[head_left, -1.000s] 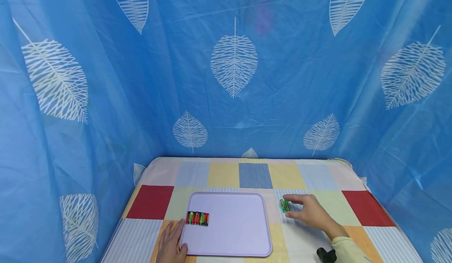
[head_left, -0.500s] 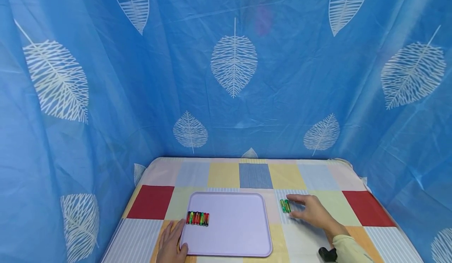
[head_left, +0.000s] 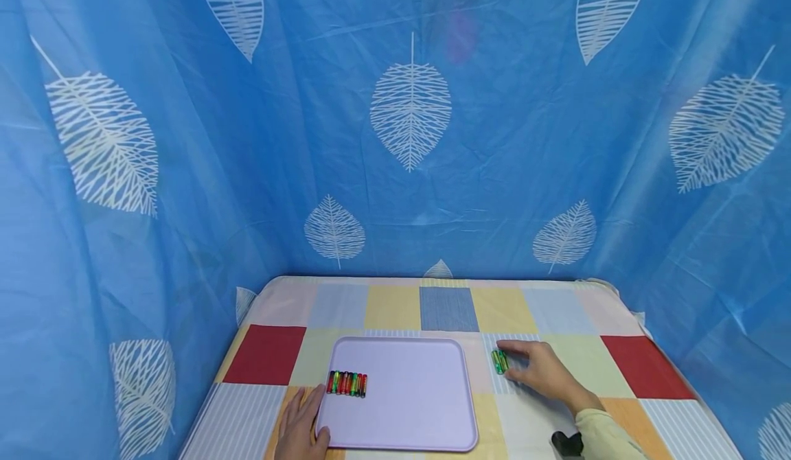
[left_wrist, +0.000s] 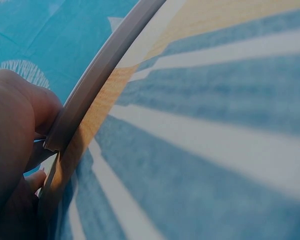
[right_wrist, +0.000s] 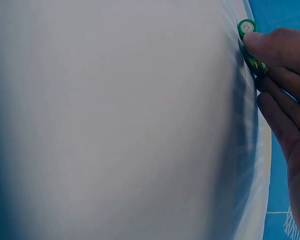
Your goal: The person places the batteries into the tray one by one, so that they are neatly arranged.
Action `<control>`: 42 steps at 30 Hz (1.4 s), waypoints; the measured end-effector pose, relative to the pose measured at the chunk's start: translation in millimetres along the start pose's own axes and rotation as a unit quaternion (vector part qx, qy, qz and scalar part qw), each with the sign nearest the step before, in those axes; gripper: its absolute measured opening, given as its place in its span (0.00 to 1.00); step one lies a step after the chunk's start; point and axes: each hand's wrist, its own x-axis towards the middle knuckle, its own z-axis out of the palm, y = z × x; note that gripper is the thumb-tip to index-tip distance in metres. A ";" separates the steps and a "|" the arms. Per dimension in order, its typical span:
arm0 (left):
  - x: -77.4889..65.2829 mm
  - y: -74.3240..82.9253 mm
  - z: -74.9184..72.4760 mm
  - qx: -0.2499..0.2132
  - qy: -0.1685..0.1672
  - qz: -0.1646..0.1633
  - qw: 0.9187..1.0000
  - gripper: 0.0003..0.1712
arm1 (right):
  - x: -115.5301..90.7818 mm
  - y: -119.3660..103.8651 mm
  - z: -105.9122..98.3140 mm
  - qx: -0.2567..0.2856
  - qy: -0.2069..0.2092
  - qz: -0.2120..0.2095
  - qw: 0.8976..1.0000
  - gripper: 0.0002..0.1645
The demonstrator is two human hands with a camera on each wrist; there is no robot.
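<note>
My right hand (head_left: 539,371) is at two green batteries (head_left: 499,362) lying side by side on the cloth, right of the tray. Its thumb and fingers pinch the nearer one by its ends; in the right wrist view the thumb (right_wrist: 262,46) presses by the silver end of a green battery (right_wrist: 247,26). A pale lilac tray (head_left: 414,395) lies in front of me. Along its left side is a row of several red, green and black batteries (head_left: 347,384). My left hand (head_left: 299,427) rests with extended fingers at the tray's near left corner, touching the rim (left_wrist: 102,70).
A patchwork tablecloth (head_left: 395,305) covers the table. Blue curtains (head_left: 482,171) with white leaf prints stand behind it and on both sides. A black device (head_left: 566,444) sits at my right wrist, by the pale sleeve (head_left: 602,436).
My right hand has drawn back slightly, then moved left again onto the green batteries. The left hand, the tray and the row of batteries stay in place.
</note>
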 end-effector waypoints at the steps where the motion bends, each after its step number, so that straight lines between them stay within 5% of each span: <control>1: 0.3 0.3 -0.3 0.001 -0.001 -0.002 1.000 0.43 | -0.7 -0.6 0.0 -0.001 0.002 0.002 1.000 0.35; 14: 2.7 2.9 -4.0 0.005 -0.004 -0.005 1.000 0.43 | -12.5 -15.1 -3.6 0.018 0.026 0.022 0.999 0.33; 24: 3.8 2.7 -3.3 0.008 -0.010 -0.007 1.000 0.43 | -15.1 -37.5 9.3 0.058 0.007 -0.025 0.998 0.32; 42: 3.7 1.3 -2.8 0.004 0.003 -0.002 1.000 0.42 | -2.3 -85.7 63.0 0.113 -0.005 -0.136 0.984 0.30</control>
